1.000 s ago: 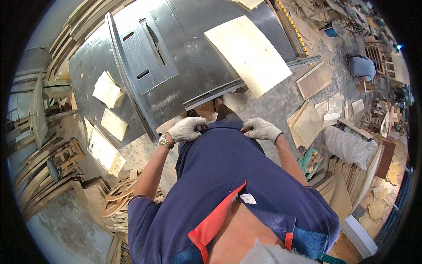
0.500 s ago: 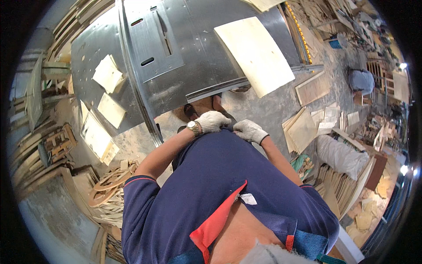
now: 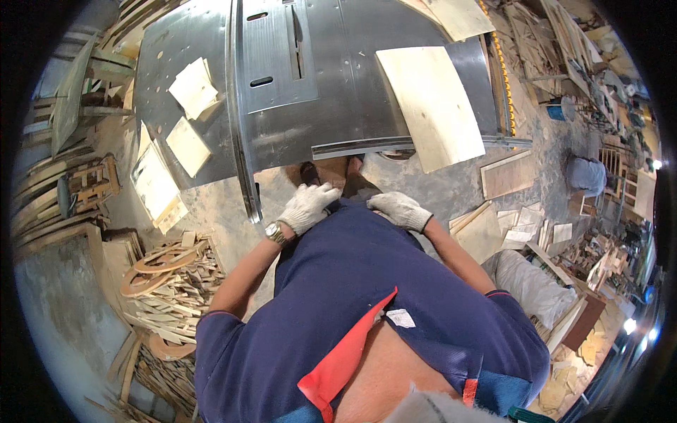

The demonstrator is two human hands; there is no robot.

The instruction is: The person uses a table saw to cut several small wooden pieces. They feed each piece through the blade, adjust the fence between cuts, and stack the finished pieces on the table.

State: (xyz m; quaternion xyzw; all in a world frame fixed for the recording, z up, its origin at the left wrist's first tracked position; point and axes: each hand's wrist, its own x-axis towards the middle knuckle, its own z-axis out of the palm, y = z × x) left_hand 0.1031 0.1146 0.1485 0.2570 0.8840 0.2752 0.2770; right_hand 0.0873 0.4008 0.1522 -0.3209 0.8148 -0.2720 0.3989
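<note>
Shirt hem (image 3: 352, 211) at our waist, steel saw table (image 3: 338, 99) bearing plywood panel (image 3: 430, 106), cluttered workshop, our gloved left hand (image 3: 307, 206) and right hand (image 3: 398, 209) both pinching it

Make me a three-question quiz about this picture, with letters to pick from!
1. Where is the big plywood sheet?
A. on the metal saw table
B. on the floor
C. in a hand

2. What colour are the gloves?
A. black
B. white
C. yellow

3. What do the hands hold?
A. a hammer
B. a board
C. no tool or board

Answers:
A, it lies on the saw table.
B, the left hand and right hand wear white gloves.
C, both rest at the hem of the blue shirt.
</note>
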